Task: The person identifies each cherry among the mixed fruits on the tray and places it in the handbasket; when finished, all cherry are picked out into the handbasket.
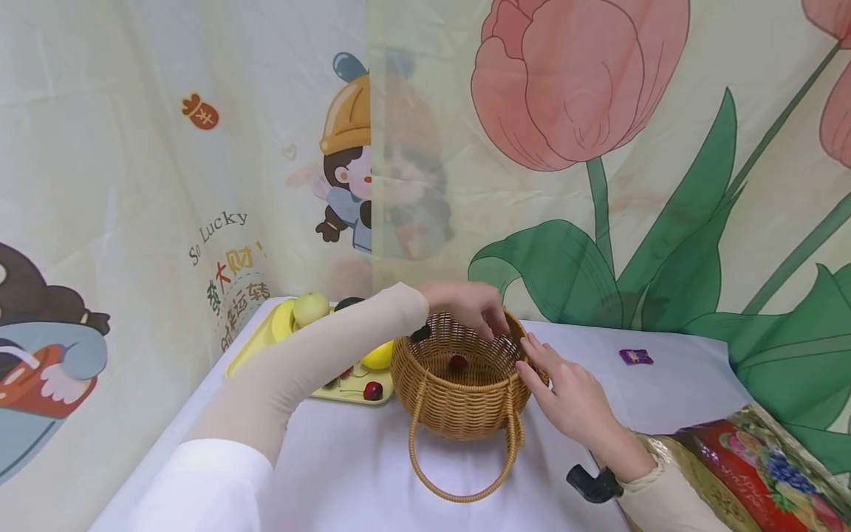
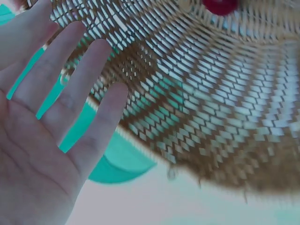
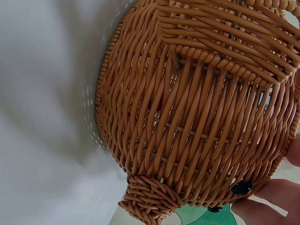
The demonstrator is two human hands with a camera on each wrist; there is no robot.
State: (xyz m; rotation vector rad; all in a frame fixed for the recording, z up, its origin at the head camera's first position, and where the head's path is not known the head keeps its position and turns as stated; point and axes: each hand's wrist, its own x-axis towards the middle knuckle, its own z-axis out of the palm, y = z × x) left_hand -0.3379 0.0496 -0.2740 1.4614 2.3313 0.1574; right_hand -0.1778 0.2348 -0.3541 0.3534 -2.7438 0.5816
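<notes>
The head view looks forward and down from above, taking in the worktop, the wicker basket and, beyond it, the printed cloth. The left wrist view sits much nearer, facing past the left fingers into the basket. The right wrist view also sits close, facing the basket's outer wall, with the right fingers at its lower right edge. All three share the basket; head and left wrist share the red fruit inside.

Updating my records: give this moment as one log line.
left hand: above basket | right hand: touching basket | red fruit: inside basket
</notes>
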